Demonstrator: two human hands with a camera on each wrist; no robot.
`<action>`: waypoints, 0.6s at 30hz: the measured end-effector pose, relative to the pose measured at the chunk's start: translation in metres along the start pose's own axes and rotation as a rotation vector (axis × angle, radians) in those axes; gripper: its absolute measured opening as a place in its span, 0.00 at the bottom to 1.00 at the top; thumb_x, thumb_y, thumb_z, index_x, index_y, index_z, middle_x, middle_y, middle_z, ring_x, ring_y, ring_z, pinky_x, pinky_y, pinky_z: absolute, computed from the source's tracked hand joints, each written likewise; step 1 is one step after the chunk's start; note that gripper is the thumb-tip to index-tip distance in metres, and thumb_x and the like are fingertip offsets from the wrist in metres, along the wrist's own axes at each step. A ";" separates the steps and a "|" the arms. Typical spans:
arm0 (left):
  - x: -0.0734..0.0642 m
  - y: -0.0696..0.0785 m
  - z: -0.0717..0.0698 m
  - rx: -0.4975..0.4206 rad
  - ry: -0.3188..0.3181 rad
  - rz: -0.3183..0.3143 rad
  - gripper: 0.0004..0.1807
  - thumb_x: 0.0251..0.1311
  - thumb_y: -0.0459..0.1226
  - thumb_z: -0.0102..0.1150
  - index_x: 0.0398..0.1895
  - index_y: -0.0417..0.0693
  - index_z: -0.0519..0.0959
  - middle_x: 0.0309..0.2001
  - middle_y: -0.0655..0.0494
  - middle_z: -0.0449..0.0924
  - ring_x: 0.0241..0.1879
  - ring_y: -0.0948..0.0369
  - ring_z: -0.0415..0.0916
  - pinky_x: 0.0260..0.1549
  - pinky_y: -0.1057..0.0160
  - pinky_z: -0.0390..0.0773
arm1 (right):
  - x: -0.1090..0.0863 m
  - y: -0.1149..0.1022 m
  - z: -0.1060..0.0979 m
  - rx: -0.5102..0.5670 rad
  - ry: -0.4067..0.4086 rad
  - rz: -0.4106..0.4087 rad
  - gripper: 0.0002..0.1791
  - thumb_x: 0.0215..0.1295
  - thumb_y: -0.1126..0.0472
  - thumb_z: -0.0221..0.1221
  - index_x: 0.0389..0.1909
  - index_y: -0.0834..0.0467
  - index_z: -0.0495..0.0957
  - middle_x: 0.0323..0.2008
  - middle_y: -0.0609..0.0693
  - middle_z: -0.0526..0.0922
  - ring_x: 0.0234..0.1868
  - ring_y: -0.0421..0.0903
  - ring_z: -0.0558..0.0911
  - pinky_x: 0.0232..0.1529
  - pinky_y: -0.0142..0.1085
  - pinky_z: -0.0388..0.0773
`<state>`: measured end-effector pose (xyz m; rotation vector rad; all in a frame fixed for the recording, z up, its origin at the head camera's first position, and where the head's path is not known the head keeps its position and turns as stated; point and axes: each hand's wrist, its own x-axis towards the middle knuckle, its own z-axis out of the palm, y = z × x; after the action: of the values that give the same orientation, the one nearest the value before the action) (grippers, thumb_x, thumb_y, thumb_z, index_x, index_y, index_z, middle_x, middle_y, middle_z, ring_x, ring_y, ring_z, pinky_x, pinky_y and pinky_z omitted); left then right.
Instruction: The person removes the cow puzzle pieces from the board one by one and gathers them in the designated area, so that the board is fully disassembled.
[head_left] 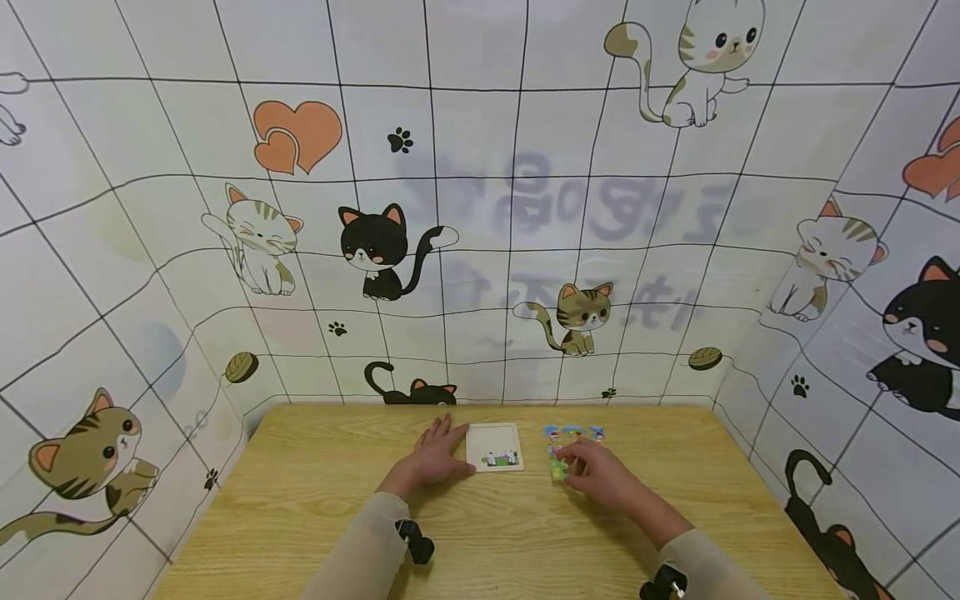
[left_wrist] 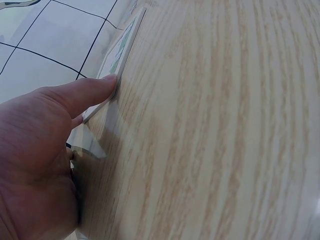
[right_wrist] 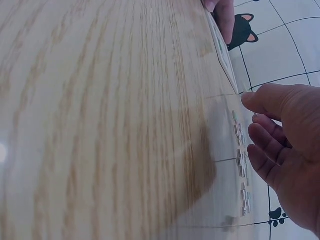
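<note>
A white-rimmed puzzle tray lies flat on the wooden table, with one picture piece of green and white in its lower part. My left hand lies at the tray's left side, fingers straight; its thumb touches the near edge in the left wrist view. My right hand hovers over loose puzzle pieces right of the tray, fingers loosely bent and thumb apart from them. Its palm and fingers cover some of the pieces. No piece shows between its fingers in the right wrist view.
More colourful puzzle pieces lie in a row beyond the right hand. The wooden table meets a cat-printed cloth wall at the back and sides. Dark wrist cameras sit on both sleeves.
</note>
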<state>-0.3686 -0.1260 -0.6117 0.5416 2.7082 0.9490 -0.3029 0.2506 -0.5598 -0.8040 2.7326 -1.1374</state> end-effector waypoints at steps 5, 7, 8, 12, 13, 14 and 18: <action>0.003 -0.002 0.002 -0.004 0.002 -0.003 0.49 0.69 0.52 0.73 0.89 0.54 0.62 0.90 0.38 0.39 0.89 0.38 0.32 0.83 0.32 0.37 | 0.000 0.001 0.001 0.014 -0.008 0.006 0.21 0.73 0.70 0.71 0.64 0.66 0.83 0.53 0.55 0.82 0.41 0.41 0.79 0.38 0.36 0.81; 0.003 -0.002 0.002 -0.005 0.002 -0.004 0.50 0.69 0.52 0.73 0.89 0.54 0.62 0.90 0.38 0.39 0.89 0.38 0.32 0.83 0.33 0.37 | 0.000 0.001 0.001 0.011 -0.009 0.006 0.21 0.73 0.70 0.71 0.64 0.66 0.83 0.52 0.56 0.82 0.41 0.42 0.79 0.39 0.36 0.81; 0.002 -0.002 0.001 -0.004 0.002 -0.004 0.50 0.69 0.52 0.73 0.89 0.54 0.62 0.90 0.38 0.39 0.89 0.38 0.32 0.83 0.33 0.37 | 0.000 0.001 0.002 0.008 -0.008 0.005 0.21 0.73 0.70 0.71 0.64 0.66 0.83 0.52 0.56 0.82 0.41 0.42 0.79 0.39 0.36 0.80; 0.001 0.000 0.000 -0.002 0.002 -0.002 0.50 0.69 0.53 0.73 0.90 0.54 0.61 0.90 0.38 0.38 0.89 0.38 0.32 0.83 0.33 0.37 | 0.000 0.002 0.002 -0.006 -0.008 -0.004 0.19 0.71 0.71 0.71 0.61 0.67 0.84 0.50 0.56 0.82 0.42 0.47 0.80 0.41 0.37 0.80; 0.001 0.000 0.001 -0.001 0.003 0.000 0.50 0.68 0.53 0.73 0.90 0.54 0.62 0.90 0.38 0.39 0.89 0.38 0.32 0.83 0.32 0.37 | 0.000 0.002 0.002 -0.007 -0.010 -0.005 0.18 0.71 0.71 0.71 0.60 0.67 0.84 0.50 0.56 0.83 0.42 0.47 0.80 0.42 0.38 0.80; 0.001 0.000 0.001 0.001 0.003 0.000 0.50 0.68 0.53 0.73 0.90 0.54 0.62 0.90 0.37 0.39 0.89 0.38 0.32 0.83 0.32 0.38 | -0.001 0.002 0.003 -0.009 -0.012 -0.005 0.18 0.71 0.71 0.71 0.60 0.67 0.84 0.50 0.56 0.83 0.43 0.48 0.80 0.42 0.38 0.80; 0.000 0.000 0.001 0.004 0.003 0.000 0.50 0.68 0.52 0.73 0.89 0.53 0.62 0.90 0.37 0.39 0.89 0.37 0.32 0.83 0.32 0.38 | 0.000 0.006 0.004 0.005 -0.029 -0.006 0.17 0.71 0.70 0.71 0.59 0.67 0.84 0.49 0.55 0.83 0.44 0.47 0.80 0.44 0.38 0.80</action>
<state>-0.3687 -0.1256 -0.6123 0.5412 2.7132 0.9456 -0.3045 0.2517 -0.5665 -0.8215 2.7046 -1.1248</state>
